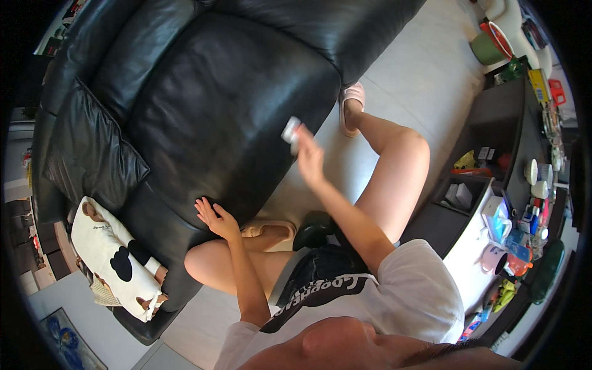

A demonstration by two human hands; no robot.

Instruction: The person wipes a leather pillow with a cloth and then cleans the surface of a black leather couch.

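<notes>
A black leather sofa [240, 92] fills the view in front of me. In my right hand [311, 157] is a small white object [291, 130], blurred, so I cannot tell exactly what it is. That hand is raised at the front edge of the seat cushion; whether the object touches the leather is unclear. My left hand [219, 223] holds nothing, its fingers apart, near the seat's front edge above my bent knee. A black leather pillow [92, 148] leans against the sofa's backrest at the left.
A white cloth with brown and black patches [121, 263] drapes over the sofa's armrest. To my right stands a dark cabinet [495, 106] bearing cups, a pink mug [493, 259] and bottles. A green bucket [488, 48] is farther off. Below me is a dark green glossy object [312, 230].
</notes>
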